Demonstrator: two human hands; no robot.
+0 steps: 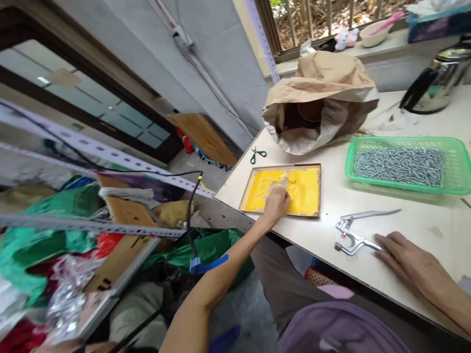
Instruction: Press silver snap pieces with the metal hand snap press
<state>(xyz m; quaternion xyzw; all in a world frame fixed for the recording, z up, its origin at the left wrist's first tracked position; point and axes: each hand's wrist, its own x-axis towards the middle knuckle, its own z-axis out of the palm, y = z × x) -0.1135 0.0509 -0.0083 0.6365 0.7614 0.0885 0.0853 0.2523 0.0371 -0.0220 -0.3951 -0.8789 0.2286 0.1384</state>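
My left hand (276, 202) reaches into a shallow tray lined in yellow (309, 191), its fingers bent and pressed together over small pale pieces (284, 181) scattered there. What the fingertips hold, if anything, is hidden. At the right, a pair of metal snap pliers (353, 240) lies on the table with its jaws toward the left. One handle of the pliers runs in between the thumb and fingers of my right hand (412, 260), which rests low on the tabletop. The other handle stands apart from it.
A green basket (406, 190) of many small metal parts stands at the right. Behind the tray are a crumpled paper bag (331, 88) and small green-handled scissors (258, 155). A kettle (437, 83) stands at the back right. A black cable (189, 211) hangs by my left arm.
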